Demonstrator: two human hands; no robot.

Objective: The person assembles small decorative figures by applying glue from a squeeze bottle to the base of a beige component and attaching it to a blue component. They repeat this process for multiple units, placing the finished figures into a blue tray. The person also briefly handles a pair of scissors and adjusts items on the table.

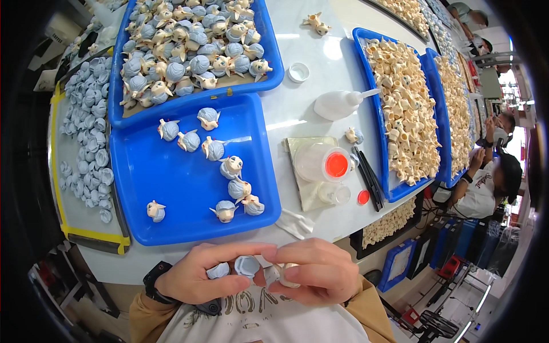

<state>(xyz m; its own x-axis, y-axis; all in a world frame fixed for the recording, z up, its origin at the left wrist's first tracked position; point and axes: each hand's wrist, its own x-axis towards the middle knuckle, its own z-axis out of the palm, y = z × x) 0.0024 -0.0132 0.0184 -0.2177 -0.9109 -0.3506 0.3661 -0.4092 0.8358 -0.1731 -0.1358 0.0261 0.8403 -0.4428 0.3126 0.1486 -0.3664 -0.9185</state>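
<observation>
Close to my body, my left hand (197,277) is closed around two hollow grey-blue doll hair pieces (247,266), one by the fingertips and the other nearer the palm. My right hand (320,271) pinches a small cream doll head part (288,276) just beside them; fingers hide some of it. Both hands are nearly touching. Beyond them, a blue tray (171,194) carries several doll heads with blue hair (231,166), scattered mostly along its right and upper parts.
A fuller blue tray (119,80) of haired heads adjoins behind. Loose hair pieces (86,137) fill a yellow-taped tray at left. On the right stand a squeeze bottle (337,105), a red-centred jar (311,162), black tweezers (369,180) and a tray of cream heads (386,186). Co-workers sit far right.
</observation>
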